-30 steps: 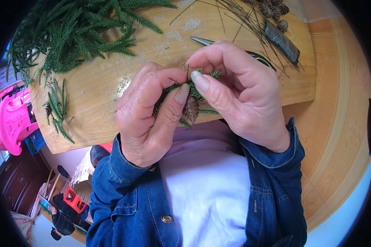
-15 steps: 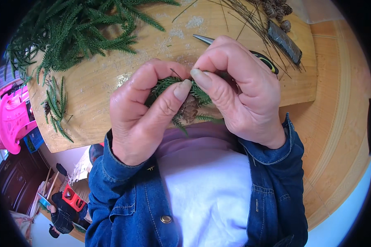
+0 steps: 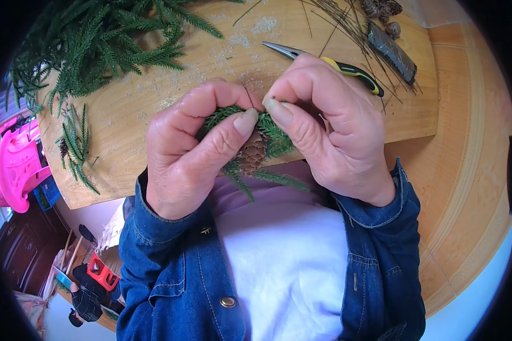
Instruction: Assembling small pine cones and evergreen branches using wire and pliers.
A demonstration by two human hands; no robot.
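My left hand (image 3: 189,149) is closed, its thumb and fingers pinching a green needle-leaved sprig (image 3: 278,145) over the table's near edge. A brown pine cone (image 3: 252,154) hangs among the sprig's leaves, scales showing. From the pinch rises a thin dark wire (image 3: 248,94). My right hand (image 3: 335,131) is closed too, thumb tip against forefinger at the top of the sprig; what lies between these fingertips is too small to make out. Just beyond that hand, pliers (image 3: 347,69) with yellow and black handles lie on the tabletop.
A heap of green branches (image 3: 96,51) covers the table's (image 3: 125,153) far left, with a small sprig (image 3: 77,142) nearer. Far right are loose wires (image 3: 347,34), a dark wrapped block (image 3: 391,51) and pine cones (image 3: 381,8). A person (image 3: 88,298) is at lower left.
My left hand has shifted slightly left and the sprig has turned, showing more of the pine cone. The wire stands more upright. More of the pliers shows behind my right hand.
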